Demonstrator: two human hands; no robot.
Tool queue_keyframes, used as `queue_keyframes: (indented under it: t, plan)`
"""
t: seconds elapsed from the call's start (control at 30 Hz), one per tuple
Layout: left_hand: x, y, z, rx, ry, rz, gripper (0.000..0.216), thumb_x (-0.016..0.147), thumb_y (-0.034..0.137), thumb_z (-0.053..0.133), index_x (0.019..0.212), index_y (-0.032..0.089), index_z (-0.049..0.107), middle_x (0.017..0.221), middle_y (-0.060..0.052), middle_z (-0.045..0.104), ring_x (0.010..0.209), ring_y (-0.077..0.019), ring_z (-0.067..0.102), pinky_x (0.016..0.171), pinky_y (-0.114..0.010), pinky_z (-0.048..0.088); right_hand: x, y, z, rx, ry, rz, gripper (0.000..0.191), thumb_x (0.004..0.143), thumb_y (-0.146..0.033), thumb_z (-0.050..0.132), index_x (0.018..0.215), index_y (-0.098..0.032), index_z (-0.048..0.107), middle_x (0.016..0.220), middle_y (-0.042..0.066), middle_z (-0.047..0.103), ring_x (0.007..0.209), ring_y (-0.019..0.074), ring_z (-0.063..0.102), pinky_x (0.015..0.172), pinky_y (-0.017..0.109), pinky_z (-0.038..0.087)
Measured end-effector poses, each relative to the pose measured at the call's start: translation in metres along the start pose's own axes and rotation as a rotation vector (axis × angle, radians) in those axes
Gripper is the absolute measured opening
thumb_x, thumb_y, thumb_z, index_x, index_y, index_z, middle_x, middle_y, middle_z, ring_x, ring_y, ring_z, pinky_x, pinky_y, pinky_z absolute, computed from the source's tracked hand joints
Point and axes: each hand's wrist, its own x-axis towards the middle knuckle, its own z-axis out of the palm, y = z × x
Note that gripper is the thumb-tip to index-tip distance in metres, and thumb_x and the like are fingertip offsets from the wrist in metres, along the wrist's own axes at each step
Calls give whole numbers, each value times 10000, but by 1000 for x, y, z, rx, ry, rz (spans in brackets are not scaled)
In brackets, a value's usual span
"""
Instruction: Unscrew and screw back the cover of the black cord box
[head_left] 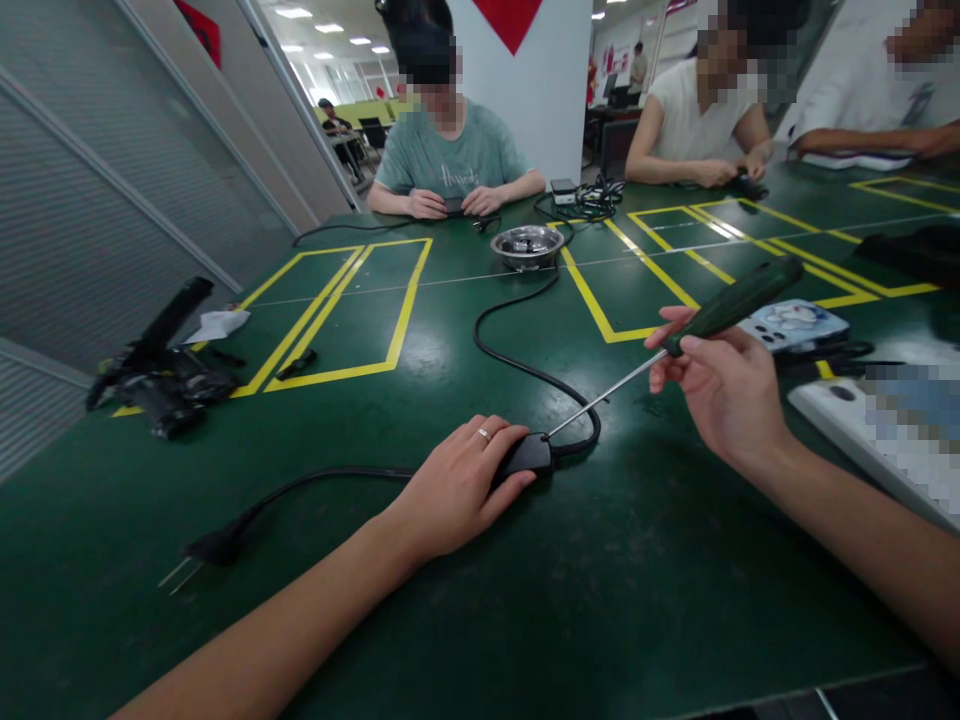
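My left hand [457,487] lies over a small black adapter box [529,455] on the green table, fingers closed down on it and pinning it. A black cable [517,365] loops away from the box toward the far side, and another stretch runs left to a two-pin plug [214,548]. My right hand [724,385] grips a green-handled screwdriver [731,300]. Its thin metal shaft [600,402] slants down, and the tip touches the box's right end.
A metal bowl [527,245] stands at the table's middle far side. A black pile of parts [161,375] lies at left, a phone [795,325] and a white power strip [862,425] at right. Three people sit opposite, working with their hands. Yellow tape marks rectangles on the table.
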Motion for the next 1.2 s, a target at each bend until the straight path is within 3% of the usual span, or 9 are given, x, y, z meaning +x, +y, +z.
queue_keyframes:
  t: [0.17,0.67,0.83,1.0,1.1,1.2]
  plan:
    - [0,0,0,5,7,8,417,977,434,422,1302,173,445,1196,-103,547,1053,-244,516,925,-435,456,0,3,0,3,-6,-15,160,810,-156,595,924,-217,687,830,33,663,657,144,613,515,287,472]
    - [0,-1,1,15,5,18,421,978,434,420,1310,176,441,1201,-106,547,1059,-249,520,926,-432,463,1,7,-1,-44,21,4,103,810,-208,609,913,-209,608,743,4,642,511,128,579,474,295,475]
    - [-2,-4,0,2,21,42,461,979,423,429,1366,178,377,1234,-118,536,1071,-246,529,942,-436,469,-1,5,1,-82,51,-26,18,823,-209,625,821,-205,608,731,10,631,545,129,591,474,287,488]
    - [-2,-6,-4,25,-19,115,406,989,384,419,1353,205,437,1272,-116,516,1097,-237,540,936,-428,493,-4,3,3,-246,99,-122,183,824,-312,674,694,-208,600,690,7,596,550,121,574,464,274,498]
    - [-1,-4,-6,38,-26,127,385,997,360,399,1342,201,462,1272,-121,523,1085,-237,552,928,-440,499,-4,3,4,-304,130,-155,201,821,-390,677,738,-227,594,702,-3,609,539,116,569,475,275,513]
    - [0,-2,-7,47,-25,134,377,998,342,394,1342,208,467,1282,-117,518,1086,-236,552,929,-437,497,-3,5,3,-210,75,-106,158,822,-386,659,889,-262,586,758,-15,636,513,117,562,465,286,504]
